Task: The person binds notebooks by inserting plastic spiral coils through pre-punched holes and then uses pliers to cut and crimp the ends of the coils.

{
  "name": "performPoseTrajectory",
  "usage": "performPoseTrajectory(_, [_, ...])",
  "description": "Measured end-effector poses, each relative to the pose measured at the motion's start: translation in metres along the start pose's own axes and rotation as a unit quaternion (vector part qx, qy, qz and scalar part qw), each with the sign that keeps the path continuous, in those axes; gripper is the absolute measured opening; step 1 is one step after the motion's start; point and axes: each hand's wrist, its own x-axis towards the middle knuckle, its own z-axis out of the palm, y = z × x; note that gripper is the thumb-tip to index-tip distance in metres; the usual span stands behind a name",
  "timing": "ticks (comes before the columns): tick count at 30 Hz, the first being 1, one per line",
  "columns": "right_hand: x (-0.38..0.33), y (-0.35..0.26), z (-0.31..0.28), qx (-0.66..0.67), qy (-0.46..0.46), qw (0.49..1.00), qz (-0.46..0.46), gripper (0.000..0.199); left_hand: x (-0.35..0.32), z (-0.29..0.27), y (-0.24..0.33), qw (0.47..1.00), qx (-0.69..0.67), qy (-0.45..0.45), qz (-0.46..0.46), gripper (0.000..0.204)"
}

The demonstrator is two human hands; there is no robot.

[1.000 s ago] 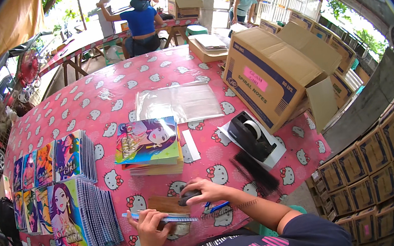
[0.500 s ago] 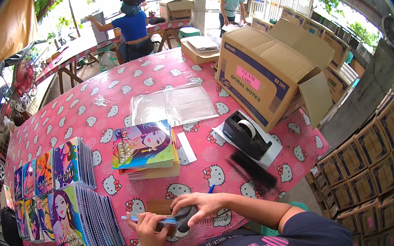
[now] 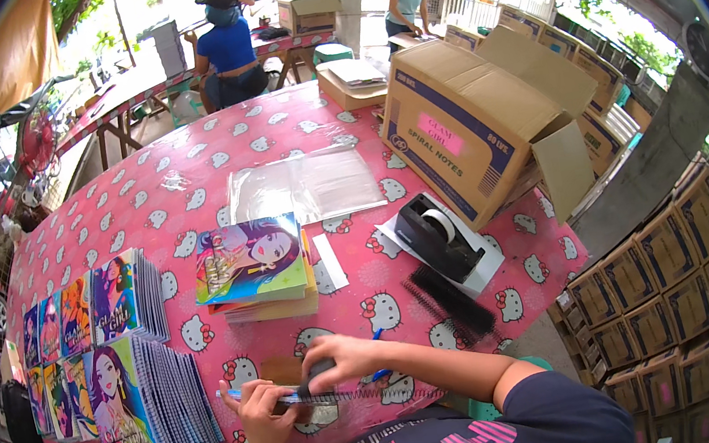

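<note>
At the table's near edge, my left hand [image 3: 265, 414] grips a thin notebook [image 3: 285, 393], seen nearly edge-on with a blue edge showing. My right hand [image 3: 340, 358] is closed around a dark grey rounded object [image 3: 318, 375], held against the notebook's right end; its kind is partly hidden by my fingers. A thin black spiral coil [image 3: 362, 393] runs from there to the right, close to my shirt. Behind my hands lies a brown wooden piece [image 3: 281, 369]. Under my right wrist a blue pen [image 3: 381, 375] shows in part.
Finished-looking spiral notebooks [image 3: 172, 394] stand in rows at left. A pile of notebook covers [image 3: 249, 261], plastic sleeves [image 3: 306, 187], a tape dispenser [image 3: 441, 237], black coils [image 3: 453, 302] and a large carton [image 3: 458, 129] occupy the table. Stacked cartons [image 3: 662, 272] stand right; co-workers [image 3: 228, 55] are beyond.
My right hand has lifted and tilted the dark grey object slightly up and left, uncovering more of the coil. My left hand stays put. The co-worker in blue has drawn in an arm.
</note>
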Motion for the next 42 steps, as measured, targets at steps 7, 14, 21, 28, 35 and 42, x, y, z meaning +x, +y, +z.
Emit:
performPoseTrajectory(7, [-0.003, 0.003, 0.006, -0.092, 0.080, 0.992, -0.039, 0.053, 0.003, -0.001, 0.004, 0.999, -0.025, 0.006, -0.022, 0.036])
performPoseTrajectory(14, [-0.002, -0.016, 0.010, -0.067, 0.028, 0.995, -0.071, 0.048, -0.003, -0.003, -0.006, 0.999, -0.005, 0.012, -0.035, 0.049])
performPoseTrajectory(21, [0.013, -0.010, 0.014, -0.064, 0.007, 0.996, -0.055, 0.052, 0.000, -0.016, -0.006, 1.000, 0.016, -0.011, -0.022, 0.056])
performPoseTrajectory(28, [0.017, -0.020, 0.018, -0.036, 0.035, 0.994, -0.094, 0.058, -0.020, -0.006, -0.042, 0.879, -0.406, 0.171, -0.183, 0.094])
performPoseTrajectory(35, [0.028, -0.014, 0.030, -0.035, 0.031, 0.987, -0.156, 0.054, -0.038, 0.016, -0.062, 0.802, -0.520, 0.189, -0.226, 0.059])
performPoseTrajectory(42, [0.035, -0.029, 0.024, 0.028, -0.031, 0.989, -0.145, 0.054, -0.039, 0.017, -0.066, 0.806, -0.502, 0.212, -0.229, 0.041])
